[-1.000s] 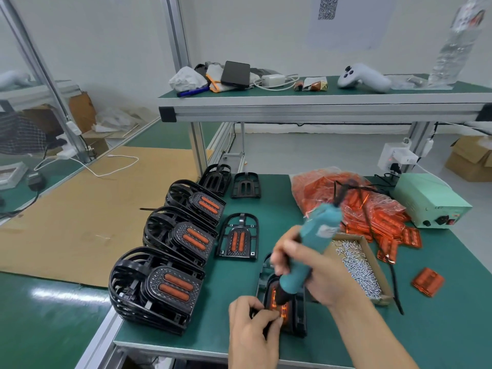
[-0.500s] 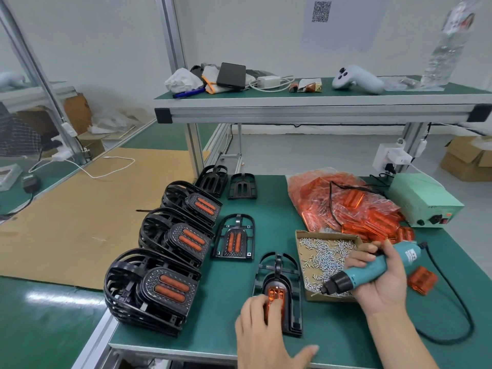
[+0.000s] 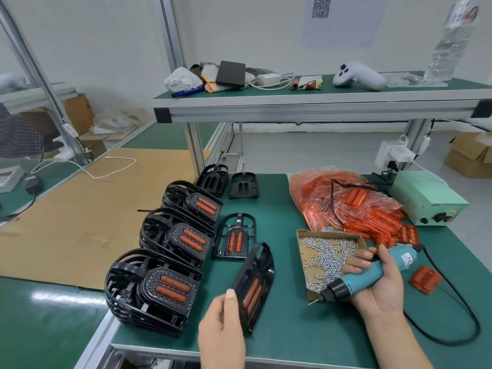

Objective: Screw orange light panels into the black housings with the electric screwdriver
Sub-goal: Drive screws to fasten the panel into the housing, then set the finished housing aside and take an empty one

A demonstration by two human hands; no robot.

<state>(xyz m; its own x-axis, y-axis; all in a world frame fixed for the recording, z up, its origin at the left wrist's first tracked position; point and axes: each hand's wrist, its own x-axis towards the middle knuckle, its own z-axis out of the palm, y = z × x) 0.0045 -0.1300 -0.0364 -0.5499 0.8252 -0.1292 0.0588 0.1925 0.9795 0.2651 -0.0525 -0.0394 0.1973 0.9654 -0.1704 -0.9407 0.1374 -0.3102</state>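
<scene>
Gripping a black housing (image 3: pixel 254 283) with the left hand (image 3: pixel 222 331), thumb up along its near-left edge, other fingers hidden behind it; tilting the piece up on edge off the green table (image 3: pixel 279 334), two orange strips of its panel (image 3: pixel 251 295) facing the camera. Holding the teal screwdriver (image 3: pixel 366 275) in the right hand (image 3: pixel 380 286), fingers wrapped round the body, bit pointing left and down, with a screw on its tip, just off the near corner of the box.

Lying open just beside that hand: a shallow cardboard box (image 3: pixel 302 249) holding a loose heap of small silver screws (image 3: pixel 326 255). Sitting beyond it, at the far right: a clear bag (image 3: pixel 335 198) stuffed with orange panels, some spilling out toward the near right. Resting alone to the right of the screwdriver: one loose panel (image 3: pixel 424 280).

Standing along the left edge: three stacks of finished housings (image 3: pixel 157 291), each top piece showing two orange strips. Lying flat between the stacks and the box: one more fitted housing (image 3: pixel 235 239). Sitting at the far end: two empty housings (image 3: pixel 243 186), no orange in them. Trailing from the screwdriver's rear: a black cord (image 3: pixel 452 310) looping across the near right. Sitting at the far right: a pale green power unit (image 3: pixel 426 198).
</scene>
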